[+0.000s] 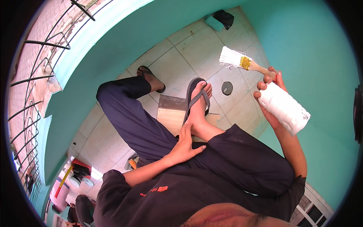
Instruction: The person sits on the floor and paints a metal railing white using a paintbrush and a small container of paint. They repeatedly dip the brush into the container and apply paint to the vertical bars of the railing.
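Observation:
Raised at the right, my right hand (269, 114) grips a paintbrush (258, 67) and a white container (283, 108) together. The brush has a wooden handle, a gold-coloured ferrule and bristles coated white, pointing left. Its handle end lies between my fingertips and thumb. The container is roughly cylindrical, ridged and tilted, perhaps a cut bottle; its contents cannot be seen. My left hand (184, 148) rests open by my ankle, fingers extended against the leg and thumb apart. Nothing is held in it. A black flip-flop (196, 96) is on the raised foot beside that hand.
Under my raised foot is a wooden block or low stool (172, 113). A round drain cover (227, 88) sits in the tiled floor. Teal walls (317, 64) enclose the space. A black bag (224, 19) lies far back; wire bars (41, 42) run along the left.

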`<state>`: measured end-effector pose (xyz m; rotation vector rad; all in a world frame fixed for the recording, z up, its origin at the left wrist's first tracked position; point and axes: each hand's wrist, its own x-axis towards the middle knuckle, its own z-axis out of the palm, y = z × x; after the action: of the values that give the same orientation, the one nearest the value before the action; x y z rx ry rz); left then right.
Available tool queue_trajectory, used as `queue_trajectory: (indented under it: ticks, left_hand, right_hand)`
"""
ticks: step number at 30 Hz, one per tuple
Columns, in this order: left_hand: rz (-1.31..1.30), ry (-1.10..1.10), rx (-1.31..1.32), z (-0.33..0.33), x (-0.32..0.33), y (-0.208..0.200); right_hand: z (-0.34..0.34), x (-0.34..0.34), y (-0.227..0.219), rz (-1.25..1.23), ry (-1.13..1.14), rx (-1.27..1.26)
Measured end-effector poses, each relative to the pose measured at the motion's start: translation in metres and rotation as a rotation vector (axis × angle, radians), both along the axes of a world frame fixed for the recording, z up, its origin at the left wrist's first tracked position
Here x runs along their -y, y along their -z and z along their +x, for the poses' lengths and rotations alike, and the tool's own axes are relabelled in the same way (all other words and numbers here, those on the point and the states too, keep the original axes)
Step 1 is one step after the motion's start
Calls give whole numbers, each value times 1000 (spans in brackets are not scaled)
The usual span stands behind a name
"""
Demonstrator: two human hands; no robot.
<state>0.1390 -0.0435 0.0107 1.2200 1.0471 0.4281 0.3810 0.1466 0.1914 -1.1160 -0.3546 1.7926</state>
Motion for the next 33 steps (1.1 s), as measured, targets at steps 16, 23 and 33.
queue_trajectory:
  ticks: [16, 23, 33]
  left_hand:
    - [-45, -118, -68, 10, 12, 26]
    - [-394, 23, 367, 4, 4, -15]
    - [448, -941, 326, 24, -244, 30]
  right_hand:
    - [1, -1, -9, 39, 12, 8]
    - [1, -1, -10, 30, 28, 16]
    - [2, -6, -18, 33, 49, 33]
